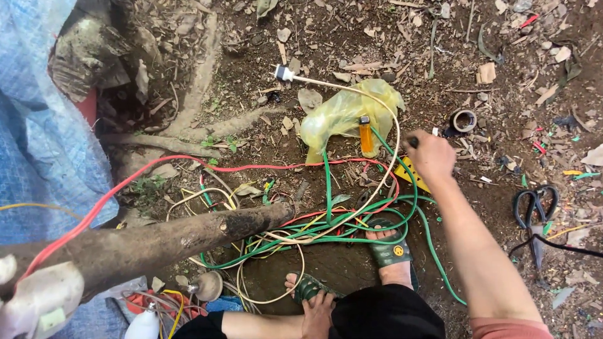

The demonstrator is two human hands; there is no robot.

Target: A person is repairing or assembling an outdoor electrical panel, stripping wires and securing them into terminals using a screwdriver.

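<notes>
My right hand point(430, 157) reaches out over the dirt, its fingers closed around a small dark tool point(412, 142) whose end sticks out to the left. A yellow flat piece point(411, 172) lies just under that hand. Beside it, an orange lighter point(365, 135) rests against a crumpled yellow plastic bag point(339, 113). My left hand point(317, 317) lies low in the view, with fingers apart, on my foot in a green sandal point(308, 290). A tangle of green, red and cream wires point(326, 220) spreads between both feet and the bag.
A thick dark branch point(157, 242) crosses the lower left. A blue tarp point(38, 144) covers the left side. Black scissors point(534, 207) and a tape roll point(465, 119) lie to the right. A white plug point(284, 73) ends the cream cable. A white bottle point(144, 326) stands at the bottom.
</notes>
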